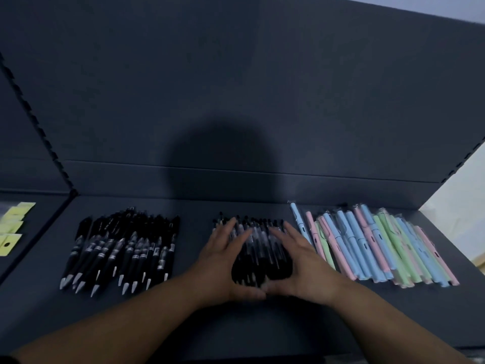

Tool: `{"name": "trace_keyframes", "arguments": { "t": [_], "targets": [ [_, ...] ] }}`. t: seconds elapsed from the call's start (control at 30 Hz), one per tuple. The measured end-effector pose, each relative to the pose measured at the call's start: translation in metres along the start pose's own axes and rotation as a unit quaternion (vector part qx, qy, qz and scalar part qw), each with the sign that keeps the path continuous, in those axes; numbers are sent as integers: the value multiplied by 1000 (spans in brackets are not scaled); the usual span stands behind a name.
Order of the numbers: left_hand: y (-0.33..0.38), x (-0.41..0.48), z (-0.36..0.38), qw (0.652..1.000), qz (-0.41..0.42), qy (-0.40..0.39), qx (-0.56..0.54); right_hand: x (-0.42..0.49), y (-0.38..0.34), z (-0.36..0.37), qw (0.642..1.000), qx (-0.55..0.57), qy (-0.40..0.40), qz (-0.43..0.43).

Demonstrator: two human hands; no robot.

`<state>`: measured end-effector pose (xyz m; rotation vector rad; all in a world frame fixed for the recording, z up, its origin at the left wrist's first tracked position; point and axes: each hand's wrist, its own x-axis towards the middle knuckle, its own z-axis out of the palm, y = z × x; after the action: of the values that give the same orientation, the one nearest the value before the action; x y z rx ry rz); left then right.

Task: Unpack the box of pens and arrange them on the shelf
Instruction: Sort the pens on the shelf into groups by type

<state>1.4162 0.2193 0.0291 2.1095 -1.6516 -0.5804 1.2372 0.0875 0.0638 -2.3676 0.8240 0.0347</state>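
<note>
My left hand and right hand, fingers flat, hem the middle pens; with black pens left of them and pastel pens right, 3 piles look shelved.

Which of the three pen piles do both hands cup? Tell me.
The middle pile of black pens, between the left hand and right hand. The silver-tipped black pile lies left of it, the pastel pile right.

Matt dark shelf; black pens glossy plastic w/ silvery metal-look tips; pastel pens smooth plastic, shiny clear-wrapped.
</note>
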Motion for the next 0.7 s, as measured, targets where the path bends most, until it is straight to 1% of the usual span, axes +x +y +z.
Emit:
{"name": "trace_keyframes", "arguments": {
  "t": [0.07,0.13,0.23,0.33,0.4,0.47,0.6,0.7],
  "targets": [
    [3,0,2,999,10,-12,42,-6,11,-10,997,-59,-38,-12],
    [7,0,4,997,12,0,78,-8,17,-12,992,-113,-47,-35],
    [15,-3,8,992,11,34,125,-1,23,-7,979,-160,-52,-113],
    [25,-8,11,991,-13,57,118,10,28,-5,973,-151,-53,-167],
    [32,-10,10,993,-28,62,99,16,32,-2,975,-114,-42,-187],
    [38,-9,9,993,-38,69,89,21,34,2,976,-82,-25,-200],
    [50,-13,5,993,-62,67,71,21,37,5,973,-65,13,-220],
    [59,-29,5,989,-86,88,79,16,33,0,975,-57,-1,-213]
  ]
}}
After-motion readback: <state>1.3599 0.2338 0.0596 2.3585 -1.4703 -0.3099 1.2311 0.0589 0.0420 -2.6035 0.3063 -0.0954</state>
